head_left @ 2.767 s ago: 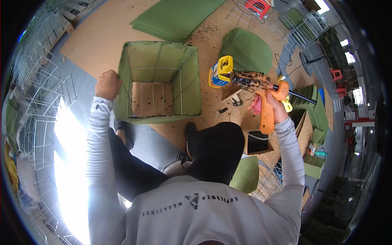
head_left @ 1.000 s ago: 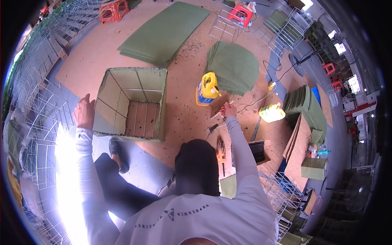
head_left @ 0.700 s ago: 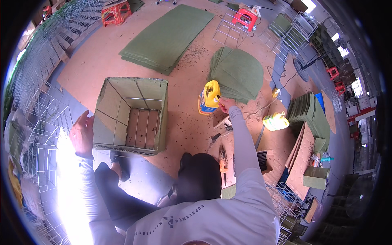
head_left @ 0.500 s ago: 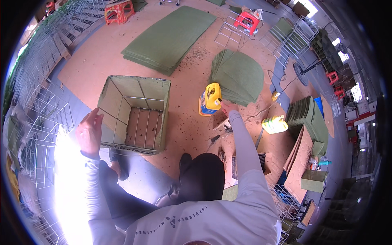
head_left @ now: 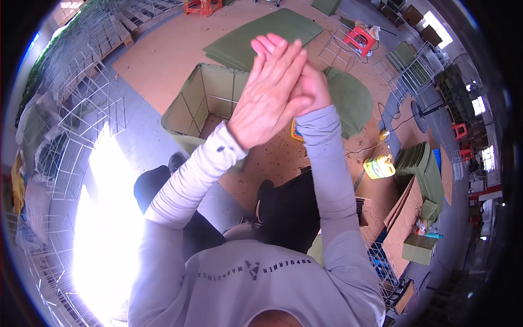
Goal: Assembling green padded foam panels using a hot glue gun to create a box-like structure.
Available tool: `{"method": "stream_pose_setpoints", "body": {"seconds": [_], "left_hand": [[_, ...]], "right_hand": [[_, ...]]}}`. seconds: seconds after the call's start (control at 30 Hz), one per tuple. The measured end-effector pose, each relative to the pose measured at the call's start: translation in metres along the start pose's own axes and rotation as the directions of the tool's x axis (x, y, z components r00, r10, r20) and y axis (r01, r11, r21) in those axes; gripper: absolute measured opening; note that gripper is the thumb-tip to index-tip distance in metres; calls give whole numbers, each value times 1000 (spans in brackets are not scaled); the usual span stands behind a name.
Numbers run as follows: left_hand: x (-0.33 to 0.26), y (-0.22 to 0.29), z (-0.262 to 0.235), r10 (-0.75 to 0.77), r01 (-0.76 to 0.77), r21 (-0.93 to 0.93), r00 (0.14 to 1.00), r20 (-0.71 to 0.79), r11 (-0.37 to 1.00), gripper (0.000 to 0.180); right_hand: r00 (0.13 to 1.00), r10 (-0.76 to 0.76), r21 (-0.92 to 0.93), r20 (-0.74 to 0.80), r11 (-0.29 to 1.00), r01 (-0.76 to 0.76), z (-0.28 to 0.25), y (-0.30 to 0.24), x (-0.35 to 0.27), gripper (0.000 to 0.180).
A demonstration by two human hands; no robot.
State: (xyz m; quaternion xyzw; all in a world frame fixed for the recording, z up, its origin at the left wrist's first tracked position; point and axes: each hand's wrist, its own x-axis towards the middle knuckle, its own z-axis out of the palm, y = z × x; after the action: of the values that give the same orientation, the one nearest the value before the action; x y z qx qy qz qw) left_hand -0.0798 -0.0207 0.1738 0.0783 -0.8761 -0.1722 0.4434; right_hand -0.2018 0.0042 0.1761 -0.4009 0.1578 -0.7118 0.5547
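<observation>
My left hand and my right hand are raised in front of me, palms pressed against each other. The left lies over the right and hides most of its fingers. Left fingers are stretched out, and I see nothing held in either hand. Beyond them, to the left, a green-covered wire-frame box rests with its opening up, partly hidden by my left hand and sleeve. Just a yellow edge of the yellow jug shows beside my right wrist.
Flat green sheets lie farther off, with a fanned green stack to their right. A second yellow jug stands on the right near upright green panels. Wire frames line the left. Red stools stand far back.
My right hand has left the yellow jug and my left hand has come away from the box's side. Both have risen and met palm to palm. The view has shifted too.
</observation>
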Motion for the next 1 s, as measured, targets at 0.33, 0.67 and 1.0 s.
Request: {"method": "stream_pose_setpoints", "body": {"seconds": [0.33,0.67,1.0], "left_hand": [[1,13,-99,-62,90,115,971,-230,989,71],[-127,-32,-66,-285,302,195,952,-109,933,36],[-161,-51,-18,-209,175,244,971,119,954,36]], "right_hand": [[988,-11,-45,151,999,18,126,58,-5,75],[991,-136,-999,17,-41,11,-62,64,5,43],[989,-126,-963,-72,-249,-102,-207,99,-12,38]]}}
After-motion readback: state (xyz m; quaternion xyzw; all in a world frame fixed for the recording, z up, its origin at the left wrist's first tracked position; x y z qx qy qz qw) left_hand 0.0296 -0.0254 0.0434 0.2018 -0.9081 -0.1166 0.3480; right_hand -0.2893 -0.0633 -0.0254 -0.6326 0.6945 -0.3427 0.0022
